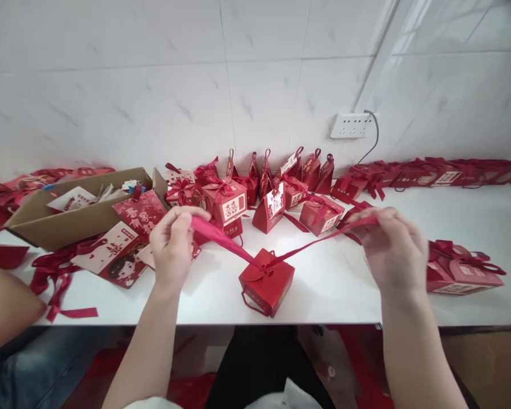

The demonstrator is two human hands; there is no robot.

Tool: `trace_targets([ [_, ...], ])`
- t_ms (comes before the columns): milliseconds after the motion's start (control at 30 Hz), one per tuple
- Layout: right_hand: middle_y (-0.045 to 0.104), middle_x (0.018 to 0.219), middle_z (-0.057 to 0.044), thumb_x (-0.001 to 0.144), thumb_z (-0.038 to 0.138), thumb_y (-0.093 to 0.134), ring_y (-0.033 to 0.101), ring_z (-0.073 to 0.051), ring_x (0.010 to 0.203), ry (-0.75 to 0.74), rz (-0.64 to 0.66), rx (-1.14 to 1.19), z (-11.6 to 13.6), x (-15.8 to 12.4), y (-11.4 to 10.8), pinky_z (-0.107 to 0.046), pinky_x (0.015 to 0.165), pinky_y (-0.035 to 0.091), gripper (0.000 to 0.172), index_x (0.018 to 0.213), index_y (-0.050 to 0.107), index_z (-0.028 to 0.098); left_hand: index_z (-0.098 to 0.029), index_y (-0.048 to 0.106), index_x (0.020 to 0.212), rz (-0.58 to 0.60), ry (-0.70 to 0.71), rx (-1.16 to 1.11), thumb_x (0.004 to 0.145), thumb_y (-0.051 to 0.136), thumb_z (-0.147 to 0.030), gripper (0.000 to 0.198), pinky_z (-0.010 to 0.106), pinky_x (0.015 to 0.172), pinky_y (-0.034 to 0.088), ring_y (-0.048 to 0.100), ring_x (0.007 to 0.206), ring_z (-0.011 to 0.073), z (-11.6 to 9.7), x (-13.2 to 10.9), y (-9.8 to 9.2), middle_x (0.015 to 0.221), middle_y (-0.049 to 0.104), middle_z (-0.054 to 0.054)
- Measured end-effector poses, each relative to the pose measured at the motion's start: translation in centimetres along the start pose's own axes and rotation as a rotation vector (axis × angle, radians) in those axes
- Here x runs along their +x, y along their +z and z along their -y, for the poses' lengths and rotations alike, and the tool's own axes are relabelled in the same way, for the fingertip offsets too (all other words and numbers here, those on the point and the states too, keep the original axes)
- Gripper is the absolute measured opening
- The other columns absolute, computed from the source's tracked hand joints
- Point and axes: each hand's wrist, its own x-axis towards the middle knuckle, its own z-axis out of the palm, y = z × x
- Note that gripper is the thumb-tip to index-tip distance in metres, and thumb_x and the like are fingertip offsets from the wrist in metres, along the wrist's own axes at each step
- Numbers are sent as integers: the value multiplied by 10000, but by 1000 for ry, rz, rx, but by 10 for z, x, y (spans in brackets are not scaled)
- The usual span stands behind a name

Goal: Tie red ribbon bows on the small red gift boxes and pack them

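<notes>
A small red gift box (pixel 267 287) stands near the front edge of the white table (pixel 332 289). A red ribbon (pixel 225 238) is knotted on the box's top, and its two ends run up and out to either side. My left hand (pixel 173 243) pinches the left end, raised above the table. My right hand (pixel 392 247) pinches the right end at about the same height. Both ends are pulled taut away from the box.
Several finished red boxes with bows (pixel 225 199) and tall red pouches (pixel 265 173) line the wall. An open cardboard carton (pixel 63 218) with cards sits at the left, flat red cards (pixel 123 258) beside it. More red boxes (pixel 460 272) lie at the right. Another person's arm (pixel 8 307) enters at the far left.
</notes>
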Motion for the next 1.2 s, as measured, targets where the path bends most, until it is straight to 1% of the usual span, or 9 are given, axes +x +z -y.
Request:
trace_targets([
  [100, 678, 837, -18, 805, 271, 608, 645, -133, 725, 15, 264, -105, 8, 18, 34, -284, 659, 548, 148, 685, 627, 186, -185, 435, 576, 200, -82, -347, 799, 510, -275, 252, 288, 653, 477, 590, 710, 158, -18, 19, 24, 728, 639, 33],
  [200, 680, 784, -24, 835, 309, 592, 650, -134, 708, 14, 429, -184, 17, 28, 65, -287, 675, 551, 184, 713, 627, 175, -180, 437, 564, 338, -124, -481, 806, 516, -254, 265, 275, 648, 460, 570, 673, 138, -31, 30, 42, 673, 606, 12],
  [400, 631, 611, -2, 794, 387, 645, 613, -125, 566, -61, 448, -267, 38, 30, 95, -261, 559, 529, 259, 658, 619, 168, -172, 445, 557, 411, -117, -539, 798, 534, -233, 264, 243, 577, 401, 511, 588, 103, -49, 39, 49, 605, 509, -20],
  [567, 669, 719, -28, 792, 413, 647, 644, -153, 661, -168, 379, -349, 41, 34, 89, -294, 624, 551, 247, 702, 638, 183, -188, 377, 506, 389, -72, -560, 793, 529, -345, 361, 262, 547, 395, 426, 472, 98, -45, 45, 26, 487, 426, -36],
  [700, 635, 1087, -80, 804, 341, 636, 603, -217, 1015, -340, 324, -651, 18, 27, 65, -350, 805, 526, 158, 880, 664, 205, -200, 433, 538, 309, -28, -211, 827, 436, -455, 386, 307, 664, 444, 542, 632, 158, -8, 32, 2, 606, 571, 17],
  [767, 652, 983, -71, 825, 294, 603, 617, -206, 934, -333, 393, -809, 0, 11, 55, -336, 761, 521, 107, 837, 660, 205, -193, 551, 661, 471, -62, 125, 817, 489, -368, 243, 310, 708, 451, 570, 726, 169, 13, 15, -1, 738, 620, 21],
  [867, 648, 769, -41, 839, 217, 572, 618, -174, 712, -146, 668, -969, -28, -24, 49, -301, 646, 506, 124, 754, 660, 197, -198, 618, 849, 837, -22, 465, 828, 459, -222, 162, 335, 803, 453, 578, 861, 185, 36, -13, 6, 891, 628, 35],
  [1000, 631, 816, -85, 823, 186, 581, 616, -221, 779, -59, 733, -1162, -60, -66, 55, -352, 715, 504, 102, 785, 675, 174, -200, 615, 888, 945, 146, 587, 850, 395, -140, 231, 351, 905, 418, 535, 983, 184, 51, -28, 19, 976, 599, 37],
  [1200, 623, 869, -104, 843, 196, 550, 592, -251, 837, -54, 746, -1256, -75, -78, 65, -396, 748, 457, 114, 811, 659, 182, -185, 589, 788, 1028, 108, 602, 837, 460, -165, 140, 276, 754, 445, 554, 802, 144, 52, -33, 18, 880, 521, 11],
])
